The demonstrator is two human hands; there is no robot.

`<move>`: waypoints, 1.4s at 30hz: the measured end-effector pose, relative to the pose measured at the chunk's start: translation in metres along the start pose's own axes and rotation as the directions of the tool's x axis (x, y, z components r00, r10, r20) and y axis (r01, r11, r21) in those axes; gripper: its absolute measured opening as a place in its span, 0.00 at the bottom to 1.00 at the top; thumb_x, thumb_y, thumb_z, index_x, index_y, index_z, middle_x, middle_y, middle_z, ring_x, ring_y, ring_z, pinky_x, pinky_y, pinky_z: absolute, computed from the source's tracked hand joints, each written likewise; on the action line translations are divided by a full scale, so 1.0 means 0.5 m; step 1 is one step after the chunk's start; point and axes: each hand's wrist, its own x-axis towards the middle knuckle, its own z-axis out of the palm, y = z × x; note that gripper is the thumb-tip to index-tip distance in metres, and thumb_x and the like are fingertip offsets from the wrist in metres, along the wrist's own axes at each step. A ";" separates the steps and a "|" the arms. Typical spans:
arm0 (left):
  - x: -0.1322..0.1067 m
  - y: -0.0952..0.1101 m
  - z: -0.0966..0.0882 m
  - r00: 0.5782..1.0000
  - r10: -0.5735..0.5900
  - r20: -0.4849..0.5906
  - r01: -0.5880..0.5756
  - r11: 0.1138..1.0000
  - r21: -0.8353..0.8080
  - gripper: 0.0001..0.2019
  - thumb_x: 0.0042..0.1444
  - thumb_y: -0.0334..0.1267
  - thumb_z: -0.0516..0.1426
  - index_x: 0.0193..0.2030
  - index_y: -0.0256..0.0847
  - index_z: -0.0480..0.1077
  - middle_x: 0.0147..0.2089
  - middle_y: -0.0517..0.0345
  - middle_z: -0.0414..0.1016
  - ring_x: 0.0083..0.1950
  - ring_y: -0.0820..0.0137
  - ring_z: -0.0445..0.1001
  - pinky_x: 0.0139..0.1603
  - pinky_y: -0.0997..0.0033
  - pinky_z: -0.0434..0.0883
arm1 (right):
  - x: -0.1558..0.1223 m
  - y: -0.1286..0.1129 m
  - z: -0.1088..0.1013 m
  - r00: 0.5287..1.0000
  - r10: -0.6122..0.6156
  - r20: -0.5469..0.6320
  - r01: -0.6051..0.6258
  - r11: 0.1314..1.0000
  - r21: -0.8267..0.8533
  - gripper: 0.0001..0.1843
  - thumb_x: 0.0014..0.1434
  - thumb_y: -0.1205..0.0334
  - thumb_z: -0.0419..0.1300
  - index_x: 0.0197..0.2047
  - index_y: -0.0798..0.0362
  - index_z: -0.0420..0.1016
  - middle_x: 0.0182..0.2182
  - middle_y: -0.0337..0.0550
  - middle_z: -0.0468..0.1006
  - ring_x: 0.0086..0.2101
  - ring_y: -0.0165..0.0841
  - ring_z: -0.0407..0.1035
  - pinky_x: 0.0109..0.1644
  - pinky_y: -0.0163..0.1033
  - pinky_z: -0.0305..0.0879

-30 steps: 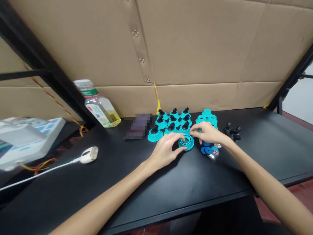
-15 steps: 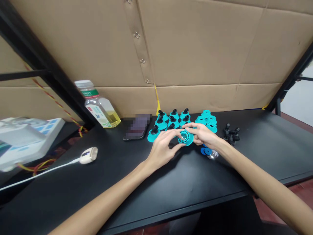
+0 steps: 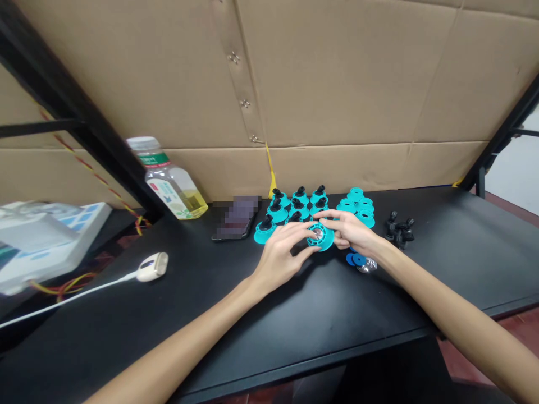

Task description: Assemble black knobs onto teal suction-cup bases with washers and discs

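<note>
**Both hands pinch a teal slotted disc at the table's centre**

The fingertips of the left hand [image 3: 283, 255] lie together along the near left rim of the teal slotted disc [image 3: 324, 242], while those of the right hand [image 3: 349, 231] come down together on its upper right rim. The disc is clamped between them, just right of the frame's centre, with a shiny silver insert [image 3: 318, 233] at its hub. (Whether it is clear of the tabletop, I can't tell.)

Just above the hands stand rows of teal bases with black knobs [image 3: 300, 206]. To their right sit bare teal rings [image 3: 356, 203], then a small heap of black knobs [image 3: 398, 229]. Blue washers [image 3: 356, 259] and a silver metal piece [image 3: 367, 267] lie just below the right hand.

Farther left are a pixelated phone [image 3: 236, 218] and a plastic bottle [image 3: 171, 184] holding yellow liquid; its green-banded label is too small to read. A white corded device [image 3: 152, 266] lies at the black table's [image 3: 295, 342] left side, below them.
</note>
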 end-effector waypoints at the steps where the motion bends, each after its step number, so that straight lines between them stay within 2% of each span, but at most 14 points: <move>1: 0.000 0.000 0.000 1.000 -0.001 0.000 0.001 1.000 0.002 0.07 0.57 0.38 0.62 0.41 0.41 0.73 0.49 0.49 0.79 0.51 0.59 0.76 0.50 0.54 0.70 | 0.000 0.001 0.000 1.000 0.002 -0.003 -0.002 1.000 -0.001 0.15 0.59 0.56 0.60 0.48 0.52 0.71 0.14 0.25 0.52 0.14 0.20 0.43 0.17 0.28 0.39; 8: 0.000 -0.001 0.000 1.000 -0.014 0.017 0.014 1.000 0.024 0.11 0.57 0.40 0.63 0.45 0.42 0.73 0.49 0.50 0.79 0.51 0.59 0.76 0.50 0.55 0.70 | -0.001 -0.001 0.002 1.000 0.017 -0.019 -0.017 1.000 -0.022 0.11 0.60 0.57 0.59 0.45 0.52 0.72 0.15 0.27 0.54 0.14 0.20 0.45 0.16 0.28 0.39; 14: -0.001 -0.003 0.001 1.000 0.022 0.011 -0.023 0.999 0.039 0.09 0.58 0.39 0.62 0.44 0.42 0.75 0.51 0.51 0.79 0.51 0.60 0.76 0.49 0.56 0.70 | -0.003 -0.006 0.008 0.999 0.014 -0.046 -0.017 0.998 -0.052 0.10 0.61 0.57 0.58 0.44 0.52 0.71 0.15 0.27 0.56 0.13 0.21 0.47 0.16 0.28 0.41; 16: 0.000 -0.003 0.001 1.000 0.024 0.019 -0.025 0.999 0.043 0.09 0.58 0.39 0.61 0.45 0.43 0.75 0.51 0.51 0.79 0.51 0.60 0.76 0.49 0.56 0.70 | 0.001 -0.002 0.008 0.998 0.005 -0.058 -0.011 0.994 -0.108 0.10 0.62 0.57 0.56 0.44 0.52 0.71 0.14 0.27 0.55 0.13 0.21 0.47 0.16 0.28 0.41; 18: 0.001 -0.004 0.000 0.999 0.022 0.032 -0.023 0.999 0.049 0.09 0.59 0.40 0.60 0.45 0.44 0.76 0.51 0.52 0.79 0.51 0.60 0.75 0.50 0.55 0.69 | 0.004 0.001 0.004 0.996 -0.046 -0.073 0.028 0.972 -0.235 0.11 0.63 0.57 0.55 0.45 0.53 0.71 0.15 0.28 0.57 0.12 0.21 0.50 0.16 0.29 0.44; 21: 0.000 -0.008 0.000 0.998 0.006 0.060 -0.009 0.998 0.062 0.09 0.60 0.41 0.60 0.45 0.44 0.76 0.51 0.52 0.79 0.50 0.60 0.75 0.50 0.55 0.68 | 0.004 -0.007 -0.011 0.976 -0.199 -0.091 0.128 0.858 -0.498 0.12 0.63 0.56 0.53 0.45 0.53 0.71 0.24 0.35 0.71 0.12 0.21 0.56 0.17 0.30 0.52; 23: -0.002 -0.011 0.002 0.997 -0.015 0.082 0.009 0.997 0.071 0.09 0.60 0.42 0.59 0.44 0.44 0.77 0.50 0.53 0.79 0.50 0.60 0.75 0.50 0.55 0.68 | -0.002 -0.025 -0.027 0.956 -0.271 -0.115 0.146 0.774 -0.616 0.13 0.63 0.56 0.53 0.43 0.54 0.72 0.32 0.40 0.76 0.13 0.21 0.59 0.18 0.32 0.56; 27: -0.008 -0.018 0.009 0.988 -0.053 0.142 0.041 0.995 0.089 0.10 0.61 0.44 0.58 0.43 0.44 0.78 0.47 0.54 0.80 0.49 0.60 0.75 0.48 0.55 0.68 | -0.027 -0.070 -0.074 0.930 -0.334 -0.151 0.117 0.661 -0.742 0.14 0.60 0.54 0.55 0.33 0.55 0.75 0.30 0.41 0.77 0.15 0.22 0.61 0.23 0.33 0.60; 29: -0.010 -0.020 0.012 0.983 -0.068 0.171 0.052 0.994 0.098 0.10 0.61 0.45 0.57 0.43 0.44 0.78 0.47 0.54 0.80 0.49 0.60 0.76 0.47 0.55 0.68 | -0.040 -0.085 -0.100 0.943 -0.313 -0.117 0.091 0.577 -0.811 0.13 0.59 0.56 0.56 0.31 0.55 0.76 0.28 0.40 0.77 0.16 0.22 0.60 0.25 0.33 0.60; 31: -0.011 -0.021 0.014 0.977 -0.081 0.197 0.062 0.993 0.101 0.10 0.61 0.45 0.57 0.43 0.45 0.78 0.47 0.55 0.80 0.49 0.59 0.76 0.48 0.55 0.68 | -0.049 -0.090 -0.121 0.978 -0.190 -0.086 0.017 0.483 -0.876 0.12 0.57 0.58 0.58 0.27 0.55 0.76 0.23 0.38 0.75 0.15 0.23 0.60 0.25 0.33 0.58; 33: -0.011 -0.020 0.015 0.972 -0.092 0.217 0.071 0.992 0.103 0.10 0.62 0.44 0.57 0.44 0.45 0.77 0.47 0.55 0.80 0.50 0.59 0.76 0.47 0.55 0.68 | -0.052 -0.088 -0.131 0.995 -0.062 -0.078 -0.048 0.392 -0.919 0.09 0.55 0.61 0.59 0.28 0.55 0.78 0.21 0.39 0.75 0.16 0.24 0.62 0.26 0.34 0.58; 37: -0.009 -0.020 0.015 0.968 -0.097 0.231 0.076 0.992 0.097 0.11 0.63 0.44 0.56 0.45 0.46 0.78 0.48 0.54 0.80 0.50 0.59 0.75 0.46 0.55 0.70 | -0.048 -0.083 -0.126 0.987 -0.012 -0.157 -0.153 0.162 -0.975 0.05 0.51 0.66 0.62 0.31 0.52 0.81 0.30 0.41 0.80 0.25 0.29 0.69 0.30 0.34 0.58; 39: -0.009 -0.020 0.015 0.969 -0.093 0.230 0.075 0.993 0.087 0.11 0.63 0.44 0.56 0.45 0.45 0.78 0.48 0.53 0.80 0.50 0.59 0.75 0.47 0.55 0.71 | -0.046 -0.082 -0.121 0.984 0.008 -0.179 -0.179 0.105 -0.978 0.05 0.51 0.64 0.64 0.34 0.50 0.81 0.33 0.42 0.80 0.27 0.31 0.70 0.29 0.35 0.57; 42: -0.009 -0.022 0.016 0.970 -0.091 0.227 0.075 0.994 0.079 0.12 0.62 0.44 0.56 0.45 0.45 0.78 0.48 0.52 0.79 0.50 0.59 0.75 0.48 0.54 0.71 | -0.044 -0.081 -0.118 0.983 0.016 -0.186 -0.186 0.071 -0.980 0.09 0.52 0.60 0.65 0.38 0.48 0.81 0.36 0.42 0.80 0.30 0.33 0.72 0.30 0.35 0.57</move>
